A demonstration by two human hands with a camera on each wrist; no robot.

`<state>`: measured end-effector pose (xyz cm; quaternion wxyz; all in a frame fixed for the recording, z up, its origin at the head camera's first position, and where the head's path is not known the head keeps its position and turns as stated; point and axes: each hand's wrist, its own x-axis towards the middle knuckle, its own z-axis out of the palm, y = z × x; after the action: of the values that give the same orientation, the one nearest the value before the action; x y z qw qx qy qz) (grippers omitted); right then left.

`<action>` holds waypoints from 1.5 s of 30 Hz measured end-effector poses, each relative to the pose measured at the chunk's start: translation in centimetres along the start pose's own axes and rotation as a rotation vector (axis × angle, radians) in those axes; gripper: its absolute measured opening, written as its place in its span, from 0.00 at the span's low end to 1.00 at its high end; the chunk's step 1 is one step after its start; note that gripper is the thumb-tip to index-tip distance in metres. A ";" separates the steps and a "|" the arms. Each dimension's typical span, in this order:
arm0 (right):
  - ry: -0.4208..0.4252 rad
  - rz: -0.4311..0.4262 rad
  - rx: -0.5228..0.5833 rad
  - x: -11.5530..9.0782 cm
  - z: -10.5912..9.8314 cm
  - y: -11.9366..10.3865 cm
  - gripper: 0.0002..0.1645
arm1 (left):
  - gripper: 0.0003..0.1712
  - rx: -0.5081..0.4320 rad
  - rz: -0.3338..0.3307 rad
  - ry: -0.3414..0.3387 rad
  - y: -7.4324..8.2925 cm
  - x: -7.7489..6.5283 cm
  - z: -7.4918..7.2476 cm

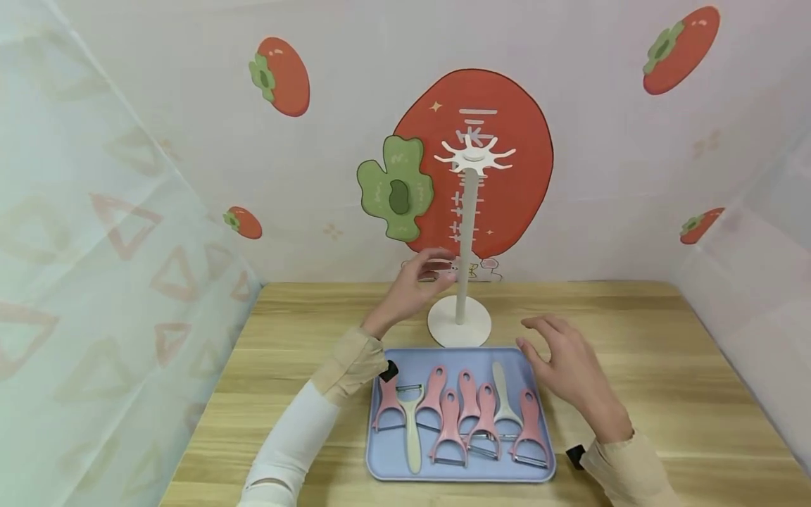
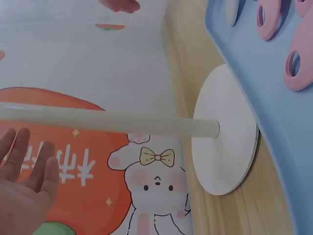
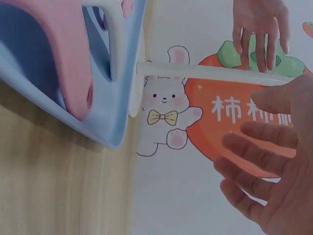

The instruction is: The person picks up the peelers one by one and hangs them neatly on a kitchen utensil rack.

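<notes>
A white stand (image 1: 467, 239) rises from a round base, with a ring of hooks (image 1: 475, 156) at its top and nothing hanging on them. Beside its pole, on the left, my left hand (image 1: 415, 285) is held in the air, fingers loosely bent and holding nothing. My right hand (image 1: 564, 362) hovers right of the blue tray (image 1: 462, 474), also holding nothing, its fingers spread in the right wrist view. On the tray lie several pink peelers (image 1: 450, 422) and two whitish ones, a cream peeler (image 1: 412, 436) at the left and a pale peeler (image 1: 503, 394) at the right.
The tray sits on a wooden table (image 1: 285, 366), directly in front of the stand's base (image 1: 443, 327). Behind the table hangs a backdrop (image 1: 595, 176) printed with persimmons and a bunny. Pale fabric walls (image 1: 95, 282) close both sides.
</notes>
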<state>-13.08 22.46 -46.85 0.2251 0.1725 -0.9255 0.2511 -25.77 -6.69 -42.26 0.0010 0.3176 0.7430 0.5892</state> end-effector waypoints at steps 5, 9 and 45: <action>-0.021 0.023 0.052 -1.2 -0.1 -0.6 0.17 | 0.30 0.048 -0.011 -0.025 0.0 0.6 0.8; -0.061 0.059 0.068 -2.3 0.1 -0.9 0.15 | 0.30 0.013 -0.035 -0.048 0.0 1.3 1.3; -0.144 0.190 -0.106 -6.9 0.8 -1.9 0.09 | 0.30 -0.293 -0.180 -0.115 -2.6 6.2 5.7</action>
<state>-6.71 21.90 -50.16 0.1419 0.0893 -0.9635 0.2088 -29.81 0.95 -43.95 0.1426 0.2794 0.6734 0.6694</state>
